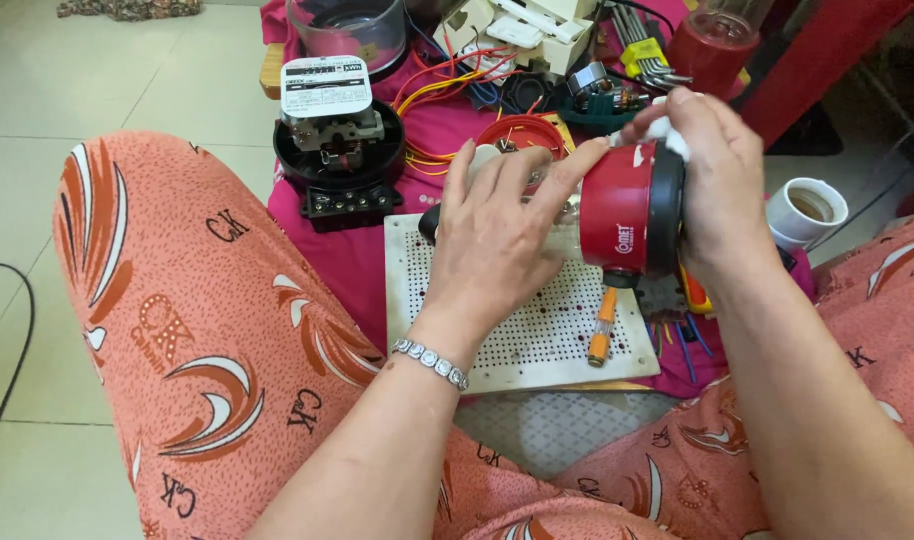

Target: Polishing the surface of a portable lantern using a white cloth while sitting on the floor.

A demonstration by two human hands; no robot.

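The left hand (497,235) wraps its fingers over the clear end of a red appliance body with a black rim (627,215), gripping it from the left and holding it on its side above a white perforated board (537,335). The right hand (722,190) closes around the black-rimmed end, and its fingertips pinch a small white cloth (667,135) against the top edge of the red casing. So the appliance sits clamped between both hands, lifted clear of the board, roughly over the board's upper right part.

On the board, just below the appliance, lies an orange-handled screwdriver (602,325). A silver bracelet (432,362) circles the left wrist. To the upper left, on a pink cloth (347,260), stands a black electric meter with a white label plate (337,150). Behind it lie loose red and yellow wires (447,85), and a set of hex keys (647,50) rests further right. A white lamp socket (807,210) stands just beside the right wrist.
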